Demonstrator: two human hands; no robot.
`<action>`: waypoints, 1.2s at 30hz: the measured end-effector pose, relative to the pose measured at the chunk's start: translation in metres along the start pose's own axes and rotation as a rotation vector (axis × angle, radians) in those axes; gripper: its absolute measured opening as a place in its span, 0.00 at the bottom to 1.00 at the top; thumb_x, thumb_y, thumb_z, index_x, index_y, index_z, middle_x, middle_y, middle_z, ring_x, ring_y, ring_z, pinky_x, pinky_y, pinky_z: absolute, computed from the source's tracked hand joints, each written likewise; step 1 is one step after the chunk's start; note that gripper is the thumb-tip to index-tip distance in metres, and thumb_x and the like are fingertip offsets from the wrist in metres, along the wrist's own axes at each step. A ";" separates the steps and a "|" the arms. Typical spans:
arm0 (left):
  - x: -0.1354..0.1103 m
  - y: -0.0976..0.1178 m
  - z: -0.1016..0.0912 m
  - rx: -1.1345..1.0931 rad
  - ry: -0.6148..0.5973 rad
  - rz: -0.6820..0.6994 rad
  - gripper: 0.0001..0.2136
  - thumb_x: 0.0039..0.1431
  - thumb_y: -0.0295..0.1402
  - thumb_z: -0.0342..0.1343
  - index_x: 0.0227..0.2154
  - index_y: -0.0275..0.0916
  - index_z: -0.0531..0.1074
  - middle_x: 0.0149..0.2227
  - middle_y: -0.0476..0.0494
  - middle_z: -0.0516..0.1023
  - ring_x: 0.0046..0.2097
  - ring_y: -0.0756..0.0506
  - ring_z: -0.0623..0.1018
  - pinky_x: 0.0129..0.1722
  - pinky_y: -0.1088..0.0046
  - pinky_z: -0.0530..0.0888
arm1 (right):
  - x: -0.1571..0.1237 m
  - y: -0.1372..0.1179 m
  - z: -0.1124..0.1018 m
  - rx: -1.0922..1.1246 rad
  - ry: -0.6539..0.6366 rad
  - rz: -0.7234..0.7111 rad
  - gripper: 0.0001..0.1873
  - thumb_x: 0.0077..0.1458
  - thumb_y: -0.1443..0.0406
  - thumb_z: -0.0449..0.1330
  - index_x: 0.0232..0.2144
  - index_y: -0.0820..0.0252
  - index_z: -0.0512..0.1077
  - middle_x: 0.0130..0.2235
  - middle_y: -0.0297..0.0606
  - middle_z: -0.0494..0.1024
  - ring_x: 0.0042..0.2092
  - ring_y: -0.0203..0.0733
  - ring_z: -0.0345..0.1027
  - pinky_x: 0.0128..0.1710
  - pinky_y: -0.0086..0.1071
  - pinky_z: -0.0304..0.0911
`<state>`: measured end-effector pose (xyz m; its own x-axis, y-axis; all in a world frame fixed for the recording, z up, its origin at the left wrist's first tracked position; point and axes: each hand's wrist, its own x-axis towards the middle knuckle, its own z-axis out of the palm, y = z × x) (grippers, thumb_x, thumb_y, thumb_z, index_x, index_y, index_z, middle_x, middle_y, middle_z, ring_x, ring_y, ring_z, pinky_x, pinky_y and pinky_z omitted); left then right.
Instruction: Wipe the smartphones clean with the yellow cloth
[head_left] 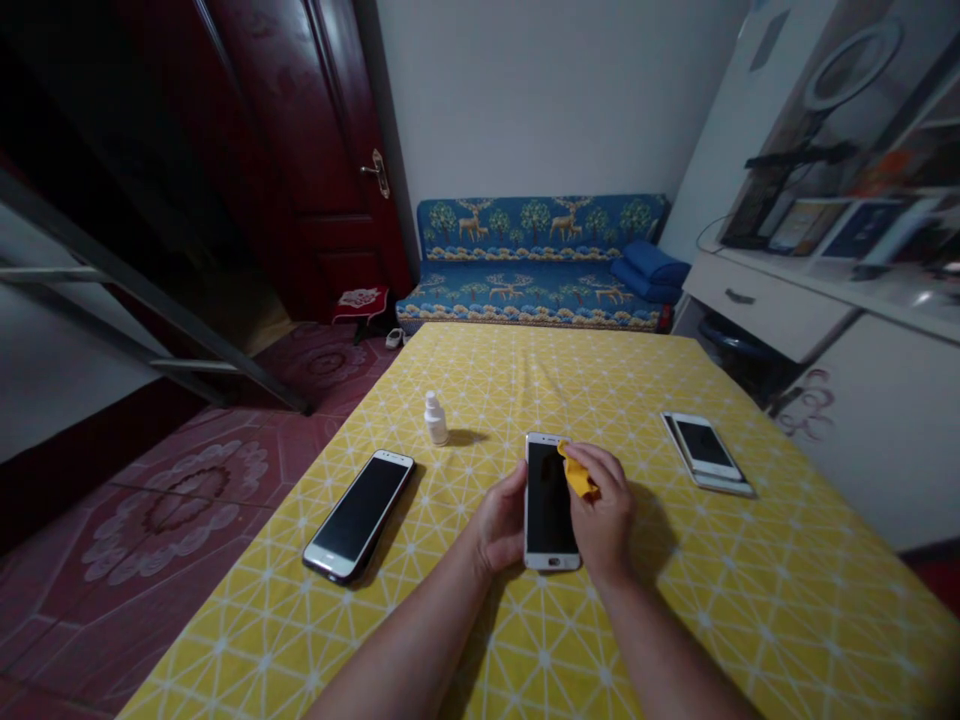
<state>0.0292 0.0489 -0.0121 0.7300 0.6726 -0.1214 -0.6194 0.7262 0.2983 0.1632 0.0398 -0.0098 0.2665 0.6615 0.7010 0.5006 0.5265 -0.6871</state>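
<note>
A white smartphone [546,495] with a dark screen lies flat on the yellow patterned tablecloth [525,370]. My left hand [500,522] grips its left edge, fingers curled against the side. My right hand [606,510] is closed on a small yellow cloth [579,475], pressed to the upper right part of the screen.
A second phone [360,513] lies to the left and a stack of phones [706,450] to the right. A small white dropper bottle [435,419] stands behind them. Beyond the table are a blue patterned sofa [536,262], a dark red door [315,150] and white cabinets [840,330].
</note>
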 end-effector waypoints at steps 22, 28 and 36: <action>-0.001 -0.007 -0.004 0.117 -0.039 0.019 0.15 0.59 0.39 0.57 0.41 0.31 0.77 0.39 0.35 0.81 0.49 0.37 0.77 0.53 0.62 0.66 | -0.003 -0.013 0.005 -0.009 -0.228 -0.182 0.30 0.54 0.78 0.49 0.55 0.51 0.70 0.55 0.40 0.73 0.59 0.45 0.64 0.59 0.49 0.62; -0.002 -0.007 -0.007 0.099 0.011 0.037 0.16 0.57 0.38 0.59 0.44 0.32 0.75 0.40 0.36 0.80 0.47 0.39 0.78 0.53 0.63 0.66 | 0.000 -0.001 0.000 -0.034 -0.196 -0.116 0.34 0.49 0.80 0.46 0.54 0.52 0.70 0.55 0.40 0.73 0.58 0.43 0.64 0.59 0.49 0.62; -0.001 -0.007 -0.012 0.126 0.031 0.051 0.18 0.58 0.39 0.58 0.48 0.35 0.74 0.43 0.36 0.80 0.45 0.39 0.79 0.49 0.63 0.67 | -0.001 0.006 -0.002 -0.065 -0.152 -0.041 0.37 0.46 0.81 0.44 0.54 0.53 0.71 0.55 0.41 0.73 0.58 0.43 0.65 0.59 0.48 0.62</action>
<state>0.0296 0.0446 -0.0255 0.6878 0.7139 -0.1313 -0.6133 0.6683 0.4210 0.1680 0.0413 -0.0146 0.1198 0.7158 0.6880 0.5623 0.5222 -0.6412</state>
